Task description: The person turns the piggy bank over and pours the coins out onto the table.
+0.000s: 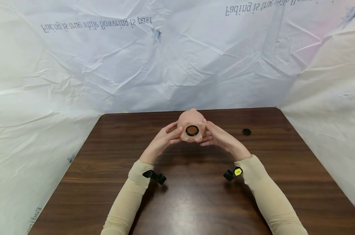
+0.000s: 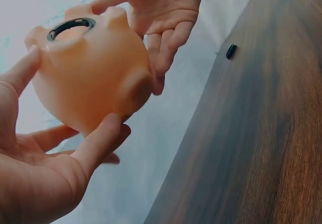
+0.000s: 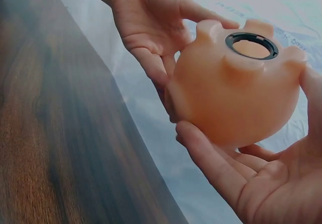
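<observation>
- Two forearms in cream sleeves [image 1: 125,199] reach forward from the bottom edge over a dark brown wood-grain table [image 1: 86,182].
- Each wrist wears a small black device: one on the left wrist [image 1: 154,176], and one on the right wrist [image 1: 229,175] with a bright yellow label [image 1: 238,171].
- Beyond them, the left hand [image 1: 165,137] grips one side of a round, peach-pink vessel [image 1: 190,116], its thumb close to a stubby knob and its other fingers curved underneath.
- The right hand [image 1: 219,137] holds the opposite side, thumb set high against the wall and the remaining fingers bent below and behind.
- Between the two hands, the vessel is raised above the far half of the table, tilted so that its round opening, edged by a black ring [image 1: 192,135], faces the person; short rounded knobs surround that ring.
- To the right, well apart from the hands, a small black disc [image 1: 246,131] lies on the table.
- Farthest away, a wrinkled whitish sheet [image 1: 183,75] hangs behind the table, printed with upside-down lettering [image 1: 96,24] and small blue-grey floral motifs [image 1: 156,35].
</observation>
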The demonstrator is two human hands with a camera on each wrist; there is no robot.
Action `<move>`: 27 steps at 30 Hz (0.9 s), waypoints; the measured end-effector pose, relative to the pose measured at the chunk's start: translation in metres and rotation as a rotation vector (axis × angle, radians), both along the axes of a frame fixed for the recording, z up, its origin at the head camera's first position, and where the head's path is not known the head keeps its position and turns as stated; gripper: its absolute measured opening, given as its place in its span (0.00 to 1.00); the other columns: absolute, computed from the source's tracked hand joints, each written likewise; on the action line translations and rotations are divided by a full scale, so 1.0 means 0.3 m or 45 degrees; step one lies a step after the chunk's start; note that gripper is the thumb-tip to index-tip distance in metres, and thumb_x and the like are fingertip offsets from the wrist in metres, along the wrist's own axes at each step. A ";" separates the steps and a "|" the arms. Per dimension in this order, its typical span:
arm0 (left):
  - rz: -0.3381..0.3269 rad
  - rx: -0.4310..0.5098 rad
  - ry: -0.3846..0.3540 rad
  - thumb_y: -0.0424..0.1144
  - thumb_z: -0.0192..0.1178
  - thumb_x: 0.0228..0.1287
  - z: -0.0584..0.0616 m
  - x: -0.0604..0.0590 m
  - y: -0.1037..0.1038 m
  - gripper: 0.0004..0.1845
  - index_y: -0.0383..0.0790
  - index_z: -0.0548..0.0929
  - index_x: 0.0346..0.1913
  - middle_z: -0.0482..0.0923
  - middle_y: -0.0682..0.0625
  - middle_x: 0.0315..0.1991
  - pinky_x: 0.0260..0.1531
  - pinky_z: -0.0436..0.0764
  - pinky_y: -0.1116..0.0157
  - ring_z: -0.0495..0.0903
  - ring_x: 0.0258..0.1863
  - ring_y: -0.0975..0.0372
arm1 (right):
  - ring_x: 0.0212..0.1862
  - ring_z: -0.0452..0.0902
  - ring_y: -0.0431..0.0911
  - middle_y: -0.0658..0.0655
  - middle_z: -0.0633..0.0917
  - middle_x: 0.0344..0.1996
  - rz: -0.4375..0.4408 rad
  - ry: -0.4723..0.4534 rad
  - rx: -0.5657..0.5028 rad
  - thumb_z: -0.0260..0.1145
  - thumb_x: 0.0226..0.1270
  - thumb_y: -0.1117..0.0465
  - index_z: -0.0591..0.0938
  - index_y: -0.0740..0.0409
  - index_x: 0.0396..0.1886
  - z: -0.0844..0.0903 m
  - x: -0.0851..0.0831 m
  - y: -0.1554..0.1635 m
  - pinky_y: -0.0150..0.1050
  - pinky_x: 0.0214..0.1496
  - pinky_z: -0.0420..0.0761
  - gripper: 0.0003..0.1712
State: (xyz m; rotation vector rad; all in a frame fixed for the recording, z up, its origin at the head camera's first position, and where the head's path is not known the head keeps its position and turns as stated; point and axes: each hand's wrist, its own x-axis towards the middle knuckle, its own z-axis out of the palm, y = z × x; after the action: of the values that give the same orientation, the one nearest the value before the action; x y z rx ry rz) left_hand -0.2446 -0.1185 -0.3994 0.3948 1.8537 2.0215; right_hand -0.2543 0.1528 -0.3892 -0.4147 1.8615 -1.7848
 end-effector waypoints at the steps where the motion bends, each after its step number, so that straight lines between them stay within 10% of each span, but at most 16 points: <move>1: -0.002 0.004 -0.017 0.47 0.58 0.76 -0.001 -0.002 0.001 0.35 0.47 0.57 0.80 0.63 0.43 0.73 0.62 0.77 0.55 0.73 0.66 0.48 | 0.55 0.82 0.56 0.73 0.75 0.62 -0.008 0.004 -0.012 0.44 0.78 0.32 0.46 0.55 0.82 0.000 0.000 0.000 0.56 0.61 0.79 0.47; 13: -0.116 -0.048 -0.106 0.53 0.49 0.80 -0.008 -0.026 -0.013 0.38 0.41 0.47 0.81 0.59 0.37 0.75 0.66 0.72 0.53 0.67 0.71 0.45 | 0.57 0.80 0.54 0.71 0.68 0.68 -0.043 -0.031 -0.104 0.54 0.80 0.44 0.46 0.50 0.82 -0.037 -0.010 0.001 0.60 0.65 0.74 0.42; 27: -0.053 -0.124 -0.205 0.52 0.51 0.79 -0.046 -0.033 0.021 0.38 0.38 0.50 0.80 0.66 0.36 0.70 0.64 0.74 0.52 0.73 0.65 0.45 | 0.66 0.71 0.63 0.71 0.65 0.71 0.007 -0.055 -0.011 0.53 0.79 0.41 0.38 0.50 0.83 -0.077 -0.011 -0.014 0.57 0.66 0.74 0.47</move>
State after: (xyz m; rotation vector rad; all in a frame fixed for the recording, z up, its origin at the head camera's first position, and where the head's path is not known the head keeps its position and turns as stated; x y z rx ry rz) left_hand -0.2546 -0.1123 -0.4131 0.2345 1.8217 1.8688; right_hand -0.2575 0.1486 -0.4124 -0.3808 1.8218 -1.7850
